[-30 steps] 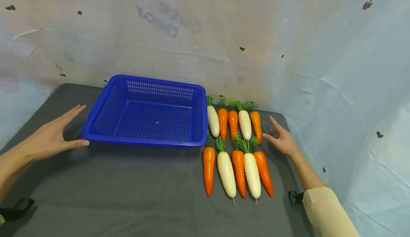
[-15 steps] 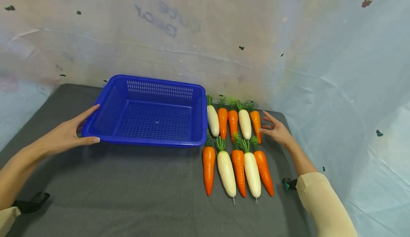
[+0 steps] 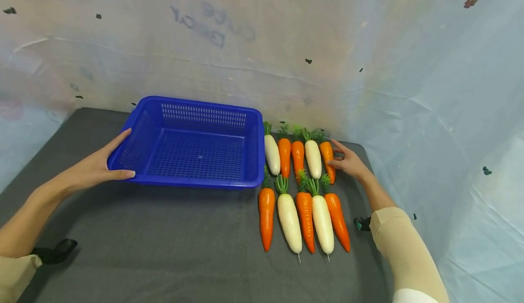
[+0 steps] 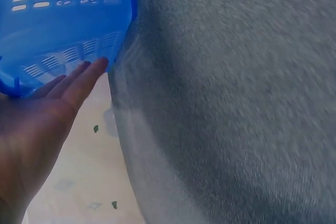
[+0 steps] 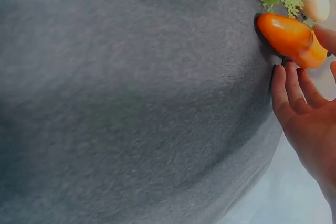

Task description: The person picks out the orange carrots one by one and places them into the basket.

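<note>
A blue perforated plastic basket sits on the dark grey cloth, nothing in it. At its left end my left hand spreads thumb and fingers along the rim; in the left wrist view the straight fingers lie along the basket's side wall. My right hand reaches the rightmost carrot of the back row, thumb over its near side. In the right wrist view, that orange carrot lies between the thumb and extended fingers, fingertips right at its edge.
Orange carrots and white radishes with green tops lie in two rows right of the basket. A pale plastic sheet hangs behind the table. The table's right edge is close to the right hand.
My left hand has moved right, from beside the basket up to its left end. My right hand has moved left, onto the rightmost back carrot. Basket and vegetables stay in place.
</note>
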`<state>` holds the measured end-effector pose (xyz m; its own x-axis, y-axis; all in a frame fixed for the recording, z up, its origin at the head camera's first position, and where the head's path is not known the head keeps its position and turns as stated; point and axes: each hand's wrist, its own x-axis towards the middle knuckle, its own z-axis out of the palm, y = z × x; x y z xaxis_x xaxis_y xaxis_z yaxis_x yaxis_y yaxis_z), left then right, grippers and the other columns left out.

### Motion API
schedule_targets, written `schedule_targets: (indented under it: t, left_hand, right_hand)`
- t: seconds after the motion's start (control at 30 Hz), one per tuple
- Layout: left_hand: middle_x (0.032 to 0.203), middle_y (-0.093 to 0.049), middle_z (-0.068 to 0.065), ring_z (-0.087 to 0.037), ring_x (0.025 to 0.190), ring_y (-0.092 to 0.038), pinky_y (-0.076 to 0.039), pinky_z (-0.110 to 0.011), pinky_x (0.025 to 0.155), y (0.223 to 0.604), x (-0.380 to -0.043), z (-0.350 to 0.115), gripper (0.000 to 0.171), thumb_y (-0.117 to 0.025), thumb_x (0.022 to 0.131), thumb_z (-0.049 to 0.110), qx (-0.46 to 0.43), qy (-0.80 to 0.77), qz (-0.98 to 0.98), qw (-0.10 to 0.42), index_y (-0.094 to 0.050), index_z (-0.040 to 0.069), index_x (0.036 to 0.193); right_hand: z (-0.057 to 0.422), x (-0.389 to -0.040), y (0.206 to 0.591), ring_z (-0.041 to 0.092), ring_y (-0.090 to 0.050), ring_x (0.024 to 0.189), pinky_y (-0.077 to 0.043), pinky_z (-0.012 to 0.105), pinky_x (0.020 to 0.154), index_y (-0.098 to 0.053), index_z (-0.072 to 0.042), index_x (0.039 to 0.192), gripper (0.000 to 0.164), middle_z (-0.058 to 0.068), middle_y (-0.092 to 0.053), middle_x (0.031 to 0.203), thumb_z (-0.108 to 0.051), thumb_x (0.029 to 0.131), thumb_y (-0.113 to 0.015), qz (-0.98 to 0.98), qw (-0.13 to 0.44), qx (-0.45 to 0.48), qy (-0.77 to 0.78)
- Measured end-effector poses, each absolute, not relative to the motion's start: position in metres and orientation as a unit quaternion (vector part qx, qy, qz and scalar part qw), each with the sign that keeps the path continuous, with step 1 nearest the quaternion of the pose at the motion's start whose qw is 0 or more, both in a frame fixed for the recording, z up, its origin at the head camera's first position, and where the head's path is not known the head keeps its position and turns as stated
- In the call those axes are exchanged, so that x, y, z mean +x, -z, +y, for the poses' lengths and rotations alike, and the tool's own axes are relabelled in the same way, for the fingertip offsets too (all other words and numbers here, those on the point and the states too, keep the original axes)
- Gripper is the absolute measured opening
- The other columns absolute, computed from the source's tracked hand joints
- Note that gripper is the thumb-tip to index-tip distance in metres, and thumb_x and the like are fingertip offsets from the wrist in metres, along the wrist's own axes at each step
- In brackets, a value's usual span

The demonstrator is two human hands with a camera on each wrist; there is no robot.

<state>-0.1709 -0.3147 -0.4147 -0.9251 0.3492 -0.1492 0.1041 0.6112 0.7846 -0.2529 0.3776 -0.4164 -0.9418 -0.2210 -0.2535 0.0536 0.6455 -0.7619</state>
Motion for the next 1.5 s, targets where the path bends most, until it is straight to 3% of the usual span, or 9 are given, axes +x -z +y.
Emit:
schedule_targets:
  t: [0.2,0.37,0.47,0.7,1.0,1.27,1.37,1.5]
  left_hand:
    - [0.16,0.004,-0.034,-0.065,0.134,-0.019,-0.023,-0.08,0.097,0.416,-0.17,-0.315,0.112,-0.073,0.089,0.018,0.127,-0.453,0.87,0.146,0.016,0.038,0.156]
    - [0.16,0.005,-0.032,-0.065,0.134,-0.02,-0.023,-0.08,0.097,0.417,-0.169,-0.314,0.113,-0.073,0.089,0.014,0.124,-0.47,0.862,0.143,0.015,0.038,0.156]
    - [0.16,0.004,-0.032,-0.065,0.134,-0.02,-0.024,-0.08,0.097,0.418,-0.169,-0.314,0.112,-0.072,0.09,0.014,0.123,-0.473,0.861,0.142,0.015,0.039,0.156]
    - [0.161,0.005,-0.029,-0.064,0.135,-0.02,-0.024,-0.08,0.096,0.419,-0.17,-0.313,0.111,-0.072,0.09,0.015,0.121,-0.474,0.861,0.14,0.013,0.04,0.156]
    - [0.162,0.005,-0.027,-0.063,0.136,-0.018,-0.023,-0.08,0.097,0.419,-0.172,-0.312,0.11,-0.072,0.09,0.015,0.12,-0.476,0.86,0.14,0.011,0.04,0.157]
    - [0.161,0.002,-0.029,-0.062,0.135,-0.023,-0.025,-0.078,0.097,0.421,-0.169,-0.31,0.109,-0.071,0.091,0.013,0.12,-0.486,0.854,0.142,0.012,0.04,0.157]
    - [0.162,0.002,-0.028,-0.062,0.135,-0.022,-0.024,-0.078,0.098,0.42,-0.17,-0.311,0.109,-0.071,0.091,0.014,0.12,-0.485,0.855,0.141,0.012,0.041,0.156]
    - [0.161,-0.001,-0.029,-0.061,0.135,-0.023,-0.025,-0.078,0.099,0.42,-0.172,-0.312,0.109,-0.071,0.091,0.014,0.117,-0.483,0.856,0.14,0.011,0.041,0.156]
  right_hand:
    - [0.385,-0.271,0.436,0.05,-0.044,0.129,-0.054,0.053,0.089,-0.006,-0.022,0.161,0.093,0.03,-0.017,0.158,-0.019,0.094,-0.07,0.904,0.172,-0.056,0.387]
    - [0.383,-0.278,0.433,0.042,-0.062,0.104,-0.058,0.044,0.076,-0.012,-0.023,0.161,0.09,0.031,-0.018,0.156,-0.016,0.093,-0.07,0.912,0.187,-0.061,0.358]
    - [0.38,-0.278,0.429,0.035,-0.064,0.095,-0.058,0.039,0.073,-0.015,-0.021,0.161,0.088,0.031,-0.021,0.154,-0.015,0.093,-0.069,0.917,0.189,-0.055,0.347]
    - [0.381,-0.276,0.428,0.044,-0.057,0.112,-0.057,0.041,0.076,-0.014,-0.022,0.161,0.085,0.033,-0.015,0.156,-0.014,0.094,-0.067,0.906,0.194,-0.032,0.376]
    - [0.377,-0.258,0.405,0.042,-0.057,0.109,-0.056,0.045,0.081,-0.013,-0.019,0.161,0.081,0.034,-0.023,0.153,-0.01,0.097,-0.061,0.883,0.19,-0.005,0.429]
    - [0.368,-0.249,0.388,0.052,-0.041,0.131,-0.05,0.056,0.093,-0.012,-0.02,0.161,0.079,0.034,-0.015,0.157,-0.01,0.098,-0.058,0.88,0.175,-0.019,0.442]
    - [0.371,-0.253,0.393,0.051,-0.044,0.128,-0.051,0.056,0.092,-0.014,-0.02,0.161,0.079,0.032,-0.016,0.157,-0.01,0.098,-0.06,0.872,0.166,-0.017,0.46]
    - [0.377,-0.26,0.401,0.041,-0.057,0.114,-0.056,0.047,0.085,-0.014,-0.026,0.161,0.081,0.029,-0.022,0.156,-0.015,0.098,-0.063,0.866,0.157,-0.025,0.474]
